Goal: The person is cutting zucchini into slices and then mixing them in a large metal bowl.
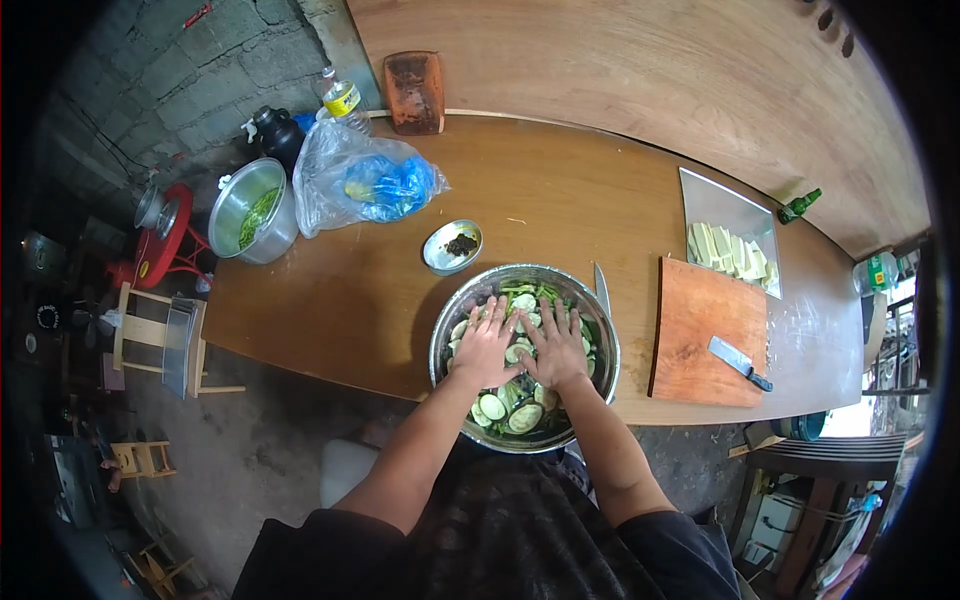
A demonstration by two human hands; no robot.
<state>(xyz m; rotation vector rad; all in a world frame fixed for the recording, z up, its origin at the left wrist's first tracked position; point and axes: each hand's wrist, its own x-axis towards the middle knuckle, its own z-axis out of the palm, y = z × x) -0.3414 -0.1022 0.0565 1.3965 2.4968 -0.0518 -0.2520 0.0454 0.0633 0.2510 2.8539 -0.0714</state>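
A round metal basin [436, 367] stands at the table's near edge, right in front of me. Inside it lie round pale-green vegetable slices [525, 418], possibly eggplant, among green cut stalks [517, 289] in what looks like liquid. My left hand [482, 346] presses palm down on the vegetables, fingers spread. Beside it, my right hand [556, 349] rests the same way, the two thumbs almost meeting. Neither hand grips anything. Just behind the basin's right rim, a knife blade [601, 286] shows; its handle is hidden.
Rightward are a wooden cutting board [697, 322], a kitchen knife [731, 355] on it, and a clear tray [724, 195] of pale slices. A small metal bowl [439, 259] holds dark paste. At left stand a plastic bag [319, 184] and a pot [279, 236] with green pieces.
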